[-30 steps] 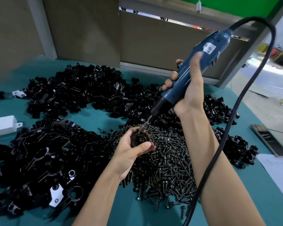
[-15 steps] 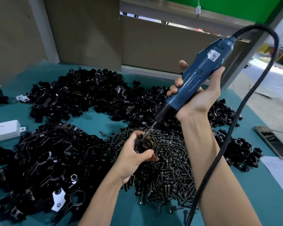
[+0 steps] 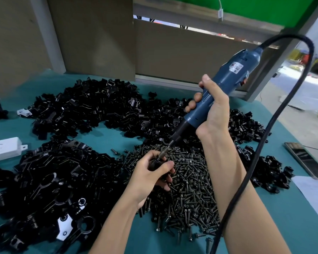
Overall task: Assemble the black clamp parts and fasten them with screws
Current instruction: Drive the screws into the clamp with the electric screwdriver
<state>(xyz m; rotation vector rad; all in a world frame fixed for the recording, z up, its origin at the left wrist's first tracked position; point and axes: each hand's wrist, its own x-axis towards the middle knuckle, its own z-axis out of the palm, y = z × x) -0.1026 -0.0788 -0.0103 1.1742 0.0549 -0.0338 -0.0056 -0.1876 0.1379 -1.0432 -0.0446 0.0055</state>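
over the screw pile [image 3: 189, 182] at the middle of the teal table [image 3: 292, 217], left hand [image 3: 151, 177] is clenched around a black clamp assembly [image 3: 155, 165], thumb across the front, most of the part hidden by the fingers so cannot tell how the pieces sit together. right hand [image 3: 212, 114] is wrapped tight on the blue electric screwdriver [image 3: 220, 88], tool tilted down-left, bit tip [image 3: 163, 154] going into the top of the held clamp. versus the earlier frames the right grip has slid lower on the tool body, thumb now up along the barrel instead of spread at the back, and the driver leans a bit steeper; left hand has curled more closed and sits slightly lower over the screws. reads as driving the screw home, fastening step likely mid-way, screw head itself not visible. black cord [image 3: 275, 125] loops from the tool's rear down past the right forearm. loose clamp parts [image 3: 84, 110] heaped behind and left, bigger black pieces [image 3: 50, 180] near left, white adapter [image 3: 6, 148] at far left edge, phone [image 3: 305, 158] lying at right.
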